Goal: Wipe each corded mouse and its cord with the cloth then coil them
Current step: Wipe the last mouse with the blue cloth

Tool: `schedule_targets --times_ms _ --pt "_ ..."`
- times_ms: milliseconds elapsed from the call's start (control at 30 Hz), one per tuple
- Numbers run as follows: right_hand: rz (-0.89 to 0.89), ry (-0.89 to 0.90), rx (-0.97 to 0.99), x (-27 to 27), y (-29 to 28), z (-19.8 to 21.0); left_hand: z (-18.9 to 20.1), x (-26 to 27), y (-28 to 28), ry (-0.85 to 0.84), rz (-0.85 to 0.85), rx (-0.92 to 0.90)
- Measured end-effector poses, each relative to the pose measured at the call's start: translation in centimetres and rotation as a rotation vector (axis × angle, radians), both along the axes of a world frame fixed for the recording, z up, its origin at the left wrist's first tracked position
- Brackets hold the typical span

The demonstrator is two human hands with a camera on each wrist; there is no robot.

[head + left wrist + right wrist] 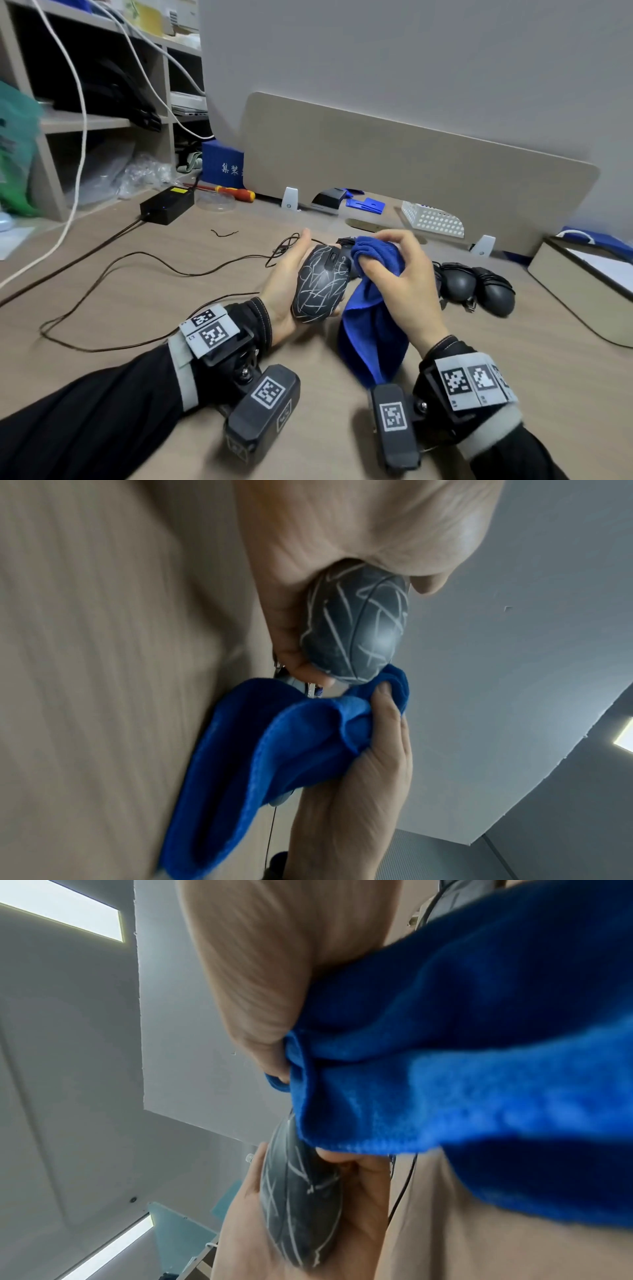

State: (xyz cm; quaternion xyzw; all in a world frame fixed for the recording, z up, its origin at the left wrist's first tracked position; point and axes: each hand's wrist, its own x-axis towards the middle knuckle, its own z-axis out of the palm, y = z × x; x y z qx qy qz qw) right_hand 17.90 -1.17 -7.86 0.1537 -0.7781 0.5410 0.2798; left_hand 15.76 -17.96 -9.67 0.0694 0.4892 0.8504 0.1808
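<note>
Left hand (284, 274) cups the mouse (322, 284) above the surface (137, 274); right hand (404, 284) grips the cloth (373, 329) against its front edge.

Cloth (462, 1069) blurred, cut by right wrist frame edge; hides front of mouse (298, 1204); right hand (400, 274) fingertips buried in cloth.

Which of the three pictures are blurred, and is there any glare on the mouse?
Head view: mostly sharp, edges bent by the wide lens, blue cloth slightly smeared. Left wrist view: desk streaked with blur, a soft glare spot on the mouse. Right wrist view: cloth and right hand blurred, bright ceiling lights.
</note>
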Motion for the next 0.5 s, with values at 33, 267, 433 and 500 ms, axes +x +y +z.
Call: schedule_targets --times_ms 33,267,433,500 --pt "0.014 0.028 0.028 0.09 -0.12 0.13 -0.02 0.01 0.0 0.002 0.0 -0.007" --pt "0.102 -0.019 0.11 0.3 -0.68 -0.13 -0.36 0.11 0.11 -0.026 -0.013 -0.01" --pt "0.225 -0.105 0.203 0.81 -1.02 0.27 -0.29 0.01 0.01 -0.07 0.039 0.005" --pt "0.146 -0.097 0.136 0.44 -0.6 0.21 -0.3 0.1 0.07 -0.072 -0.011 -0.037"
